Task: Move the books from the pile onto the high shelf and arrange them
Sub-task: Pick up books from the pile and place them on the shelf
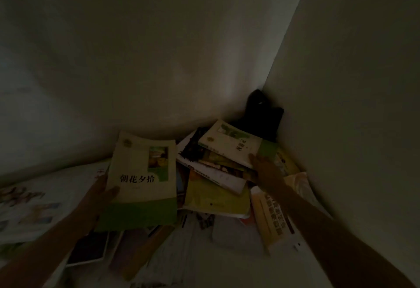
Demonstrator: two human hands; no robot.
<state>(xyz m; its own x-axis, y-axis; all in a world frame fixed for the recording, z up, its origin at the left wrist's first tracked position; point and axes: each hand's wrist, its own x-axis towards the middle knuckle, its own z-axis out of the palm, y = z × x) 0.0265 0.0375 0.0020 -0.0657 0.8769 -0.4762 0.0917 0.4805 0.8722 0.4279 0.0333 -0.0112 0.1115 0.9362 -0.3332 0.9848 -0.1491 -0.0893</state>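
Gripping a cream-and-green paperback (141, 178) by its lower left edge, thumb on the cover, the left hand (100, 196) holds it above the book pile (216, 196). The right hand (264, 169) touches another cream-and-green book (229, 143) atop the pile; its finger pose is unclear. Dim white walls (159, 49) meet at a corner holding a black object (261, 115).

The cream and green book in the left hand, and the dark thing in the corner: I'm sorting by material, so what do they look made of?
The cream and green book, held by the left hand, looks like a paperback: thin card cover, slightly bowed, probably matte since no glare shows. The dark thing looks like soft black fabric or plastic, slumped against the wall; the dim light leaves that open.
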